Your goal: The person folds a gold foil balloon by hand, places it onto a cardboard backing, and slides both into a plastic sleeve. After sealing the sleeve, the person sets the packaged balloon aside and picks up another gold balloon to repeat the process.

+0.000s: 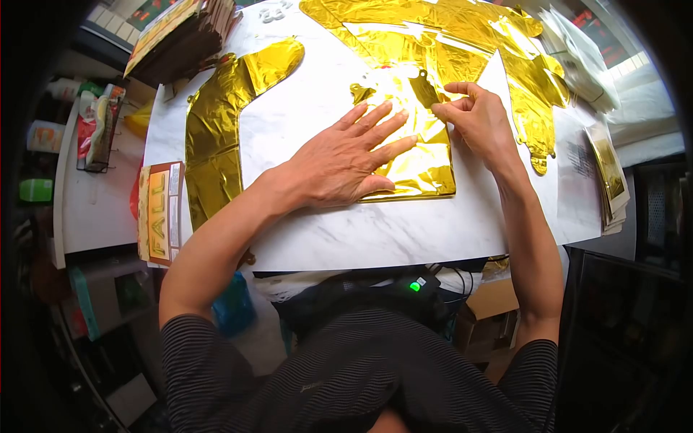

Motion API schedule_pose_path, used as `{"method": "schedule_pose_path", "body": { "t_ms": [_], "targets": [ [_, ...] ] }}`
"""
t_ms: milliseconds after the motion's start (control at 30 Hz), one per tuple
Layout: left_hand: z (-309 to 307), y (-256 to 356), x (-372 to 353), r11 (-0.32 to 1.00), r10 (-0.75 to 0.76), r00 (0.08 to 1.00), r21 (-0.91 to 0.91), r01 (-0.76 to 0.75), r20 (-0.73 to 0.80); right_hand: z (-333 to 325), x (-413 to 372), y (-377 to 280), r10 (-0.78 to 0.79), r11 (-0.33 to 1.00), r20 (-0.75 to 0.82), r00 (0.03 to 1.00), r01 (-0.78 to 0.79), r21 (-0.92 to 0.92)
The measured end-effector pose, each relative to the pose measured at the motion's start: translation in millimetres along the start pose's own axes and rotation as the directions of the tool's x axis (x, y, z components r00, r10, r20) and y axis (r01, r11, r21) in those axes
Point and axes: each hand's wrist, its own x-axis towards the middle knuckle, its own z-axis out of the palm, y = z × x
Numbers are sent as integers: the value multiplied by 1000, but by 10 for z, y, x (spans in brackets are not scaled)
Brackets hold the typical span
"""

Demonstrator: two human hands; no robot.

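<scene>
The left hand (346, 162) lies flat, fingers spread and fully open, palm pressing down on a folded gold foil (426, 173); it grips nothing. The foil sits under its fingers and reaches out past the fingertips towards the right hand (480, 119). That hand is closed in a pinch, thumb and forefinger holding a small dark flap (424, 90) at the foil's far edge, just beyond the left fingertips. Both hands rest over a white table (375, 231).

Left of the left hand, well apart from it, a second gold sheet (216, 123) lies flat. Beyond both hands a crumpled gold pile (447, 29) spreads across the table's far side. A card (159, 213) lettered FALL lies by the left forearm, at the table's edge. Right of the right wrist is a stack of packets (610, 173).
</scene>
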Motion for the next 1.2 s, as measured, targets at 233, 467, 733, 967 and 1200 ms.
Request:
{"method": "schedule_pose_path", "body": {
  "t_ms": [233, 467, 733, 967, 1200],
  "targets": [
    [2, 4, 4, 1000, -5, 1000, 6, 5, 6, 24, 97, 102, -11, 999, -48, 999, 10, -30],
    [-12, 7, 2, 1000, 2, 1000, 3, -2, -5, 13, 232, 66, -63, 992, -49, 997, 57, -114],
    [28, -2, -4, 1000, 10, 999, 2, -10, -33, 28, 305, 95, -103, 986, -32, 994, 98, -133],
    [45, 9, -28, 1000, 12, 998, -6, -12, -55, -151, -134, -44, -82, 996, -168, 982, 84, 2],
    [45, -6, -8, 1000, 7, 999, -4, -7, -41, -117, -1119, 32, -658, 540, 368, 658, 752, -379]
  ]
}}
